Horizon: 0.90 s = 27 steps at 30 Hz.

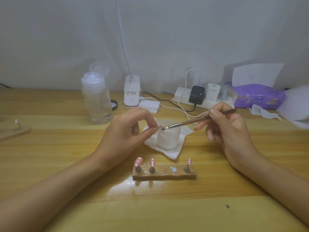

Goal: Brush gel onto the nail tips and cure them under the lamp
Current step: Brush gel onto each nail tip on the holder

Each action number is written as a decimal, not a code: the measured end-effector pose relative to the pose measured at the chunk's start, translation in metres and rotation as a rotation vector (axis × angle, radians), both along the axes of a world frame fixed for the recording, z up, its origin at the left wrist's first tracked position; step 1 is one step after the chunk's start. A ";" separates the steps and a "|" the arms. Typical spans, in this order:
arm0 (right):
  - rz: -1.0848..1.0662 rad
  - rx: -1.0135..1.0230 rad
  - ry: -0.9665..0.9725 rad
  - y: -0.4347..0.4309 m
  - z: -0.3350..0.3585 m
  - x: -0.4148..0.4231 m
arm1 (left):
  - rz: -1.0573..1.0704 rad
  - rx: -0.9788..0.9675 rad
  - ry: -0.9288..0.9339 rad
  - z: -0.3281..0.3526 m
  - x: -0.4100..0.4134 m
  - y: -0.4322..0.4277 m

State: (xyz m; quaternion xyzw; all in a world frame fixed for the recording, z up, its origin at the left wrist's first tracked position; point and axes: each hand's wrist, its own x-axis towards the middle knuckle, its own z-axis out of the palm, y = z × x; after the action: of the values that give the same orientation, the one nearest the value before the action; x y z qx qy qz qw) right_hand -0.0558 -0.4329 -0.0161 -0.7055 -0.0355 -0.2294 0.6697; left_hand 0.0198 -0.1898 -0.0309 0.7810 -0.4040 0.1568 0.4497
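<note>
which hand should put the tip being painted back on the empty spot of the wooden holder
Left, probably. The left hand pinches the nail tip above the jar, so it can carry it straight down to the empty spot on the holder. The right hand is busy gripping the brush.

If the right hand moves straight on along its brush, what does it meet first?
Probably the nail tip pinched by the left hand: the brush in the right hand seems to touch it above the jar.

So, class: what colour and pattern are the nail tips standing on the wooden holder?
The nail tips are pink with white dots; head view.
</note>
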 end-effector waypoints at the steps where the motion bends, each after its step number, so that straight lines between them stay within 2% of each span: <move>1: -0.003 0.007 -0.006 -0.001 0.001 0.000 | 0.000 0.001 -0.008 0.000 0.000 0.000; 5: -0.008 0.055 -0.026 -0.010 0.012 0.000 | -0.003 0.009 -0.027 0.000 0.000 0.001; 10: -0.071 -0.005 -0.044 -0.025 0.027 0.001 | -0.005 0.002 -0.020 0.000 0.000 0.001; 13: 0.009 -0.085 -0.165 -0.026 0.032 -0.001 | -0.006 0.010 -0.031 0.000 0.001 0.001; 16: 0.147 -0.272 -0.328 -0.021 0.031 -0.004 | -0.007 0.009 -0.029 -0.001 0.002 0.001; 19: 0.143 -0.308 -0.414 -0.020 0.030 -0.007 | -0.015 0.008 -0.026 -0.001 0.002 0.001; 22: 0.073 -0.229 -0.390 -0.023 0.032 -0.007 | -0.012 0.006 -0.019 -0.001 0.002 0.001; 27: -0.009 0.181 -0.104 -0.009 0.019 0.001 | -0.003 0.010 -0.030 0.000 0.002 0.001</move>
State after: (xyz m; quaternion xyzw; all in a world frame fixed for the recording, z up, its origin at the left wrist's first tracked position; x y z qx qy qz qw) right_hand -0.0551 -0.4417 0.0031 -0.6293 -0.0462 -0.2712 0.7268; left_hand 0.0217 -0.1889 -0.0313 0.7801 -0.4127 0.1659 0.4401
